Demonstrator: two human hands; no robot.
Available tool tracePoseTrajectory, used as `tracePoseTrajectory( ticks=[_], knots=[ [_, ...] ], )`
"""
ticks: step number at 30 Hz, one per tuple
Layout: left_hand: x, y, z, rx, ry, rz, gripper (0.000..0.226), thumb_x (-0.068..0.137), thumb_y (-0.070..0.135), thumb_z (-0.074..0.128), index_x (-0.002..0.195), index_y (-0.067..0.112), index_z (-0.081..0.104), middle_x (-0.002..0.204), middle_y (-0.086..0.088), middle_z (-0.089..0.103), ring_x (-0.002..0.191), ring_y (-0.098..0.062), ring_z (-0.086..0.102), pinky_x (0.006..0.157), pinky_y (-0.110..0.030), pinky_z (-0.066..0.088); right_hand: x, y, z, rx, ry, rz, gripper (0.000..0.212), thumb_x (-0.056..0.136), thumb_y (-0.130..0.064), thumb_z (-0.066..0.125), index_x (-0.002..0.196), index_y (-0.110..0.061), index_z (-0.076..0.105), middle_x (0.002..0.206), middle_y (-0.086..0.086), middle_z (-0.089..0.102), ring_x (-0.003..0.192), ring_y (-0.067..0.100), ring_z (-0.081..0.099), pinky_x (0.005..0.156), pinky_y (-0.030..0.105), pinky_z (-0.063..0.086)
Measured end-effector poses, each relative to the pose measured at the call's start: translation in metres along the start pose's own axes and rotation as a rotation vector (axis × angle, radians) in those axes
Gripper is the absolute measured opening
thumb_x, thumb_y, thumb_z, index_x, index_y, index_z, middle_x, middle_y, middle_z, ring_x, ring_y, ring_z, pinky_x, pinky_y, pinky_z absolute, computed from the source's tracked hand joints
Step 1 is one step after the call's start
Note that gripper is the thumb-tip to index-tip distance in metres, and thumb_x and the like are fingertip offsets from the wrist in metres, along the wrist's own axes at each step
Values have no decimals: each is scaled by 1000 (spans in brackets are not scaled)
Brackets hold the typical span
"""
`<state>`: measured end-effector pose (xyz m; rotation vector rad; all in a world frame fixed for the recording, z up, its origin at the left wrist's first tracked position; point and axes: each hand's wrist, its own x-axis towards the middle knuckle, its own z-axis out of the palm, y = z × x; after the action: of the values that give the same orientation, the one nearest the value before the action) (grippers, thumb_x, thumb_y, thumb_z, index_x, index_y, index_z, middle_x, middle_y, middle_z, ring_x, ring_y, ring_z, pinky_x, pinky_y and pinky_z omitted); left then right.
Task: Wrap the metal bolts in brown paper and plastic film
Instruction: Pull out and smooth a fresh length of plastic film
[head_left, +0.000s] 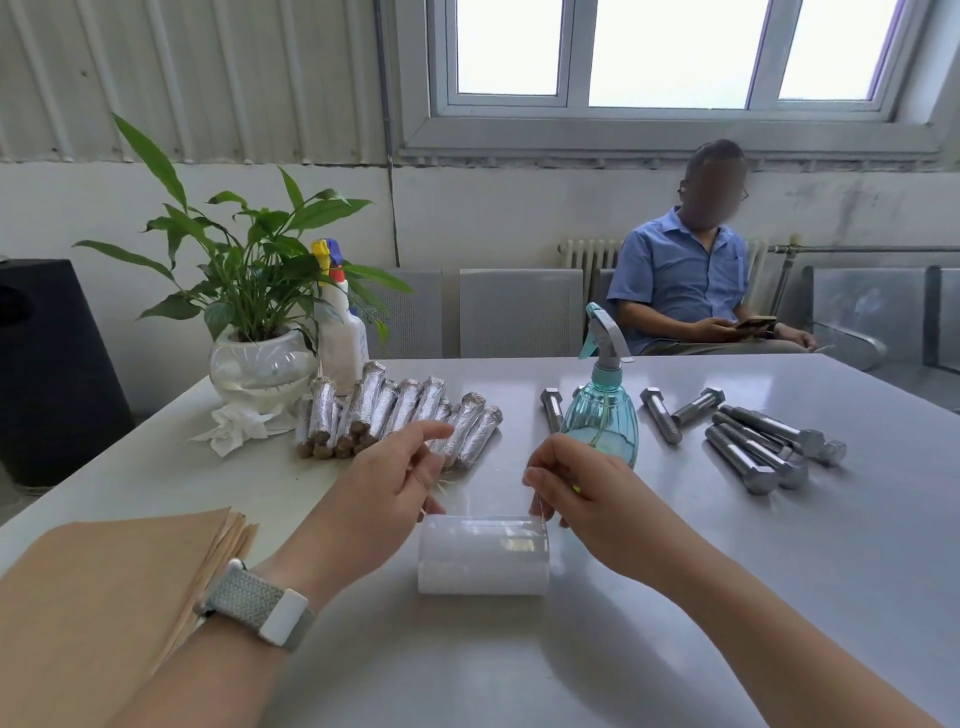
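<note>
A white roll of plastic film (483, 555) lies on the grey table (675, 597) in front of me. A clear strip of film (480, 493) rises from it, stretched between my hands. My left hand (387, 475) pinches its left edge, forefinger pointing out. My right hand (569, 480) pinches its right edge. Several bare metal bolts (756, 447) lie at the right. A pile of wrapped bolts (395, 418) lies behind my left hand. A stack of brown paper sheets (104, 582) sits at the near left.
A teal spray bottle (602, 410) stands just behind my right hand. A potted plant in a glass bowl (260, 364), a white spray bottle (340, 332) and crumpled tissue (234, 428) are at the back left. A person in a blue shirt (691, 280) sits beyond the table.
</note>
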<state>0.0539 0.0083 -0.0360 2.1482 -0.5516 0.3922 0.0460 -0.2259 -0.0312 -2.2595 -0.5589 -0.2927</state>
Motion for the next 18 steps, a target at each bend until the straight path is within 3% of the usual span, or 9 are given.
tracePoseTrajectory(
  ticks=[3, 7, 10, 13, 15, 18],
  knots=[
    [3, 3, -5, 14, -56, -15, 23, 102, 12, 45, 97, 25, 64, 87, 4, 62, 66, -11, 72, 63, -32, 58, -1, -1, 1, -1, 7, -19, 18, 99, -27, 51, 81, -32, 51, 79, -16, 68, 73, 4, 63, 67, 27, 54],
    [9, 10, -12, -78, -118, -101, 30, 102, 12, 40, 83, 22, 60, 79, -8, 64, 66, -20, 72, 56, -34, 54, -2, -2, 1, -3, 9, -31, 16, 99, -28, 51, 83, -30, 51, 79, -16, 67, 74, 3, 62, 65, 22, 51],
    [16, 17, -13, -56, -189, -86, 23, 100, 33, 41, 86, 26, 58, 78, 0, 70, 66, -17, 71, 57, -32, 51, -2, -3, 1, 9, 16, -31, 16, 99, -26, 52, 83, -28, 51, 75, -9, 67, 73, 2, 62, 64, 20, 51],
    [24, 25, -5, 237, -286, 20, 52, 83, 79, 30, 94, 35, 55, 73, 12, 66, 64, 1, 64, 61, -27, 49, -2, -3, 0, 2, 5, -21, 16, 99, -28, 51, 83, -31, 51, 75, -12, 67, 73, 2, 63, 65, 22, 52],
    [30, 30, 4, 460, -296, 143, 63, 75, 89, 24, 98, 38, 54, 64, 15, 58, 62, 4, 55, 57, -23, 39, -2, -2, 0, -6, -7, -20, 18, 98, -30, 49, 81, -36, 49, 79, -18, 66, 74, 2, 63, 66, 24, 53],
    [39, 35, 15, 622, -332, 273, 65, 74, 88, 21, 93, 35, 53, 63, 14, 51, 59, 2, 48, 55, -22, 31, -2, -1, 0, 17, -16, -7, 20, 98, -30, 50, 80, -39, 50, 81, -16, 67, 74, 6, 64, 67, 30, 56]
  ],
)
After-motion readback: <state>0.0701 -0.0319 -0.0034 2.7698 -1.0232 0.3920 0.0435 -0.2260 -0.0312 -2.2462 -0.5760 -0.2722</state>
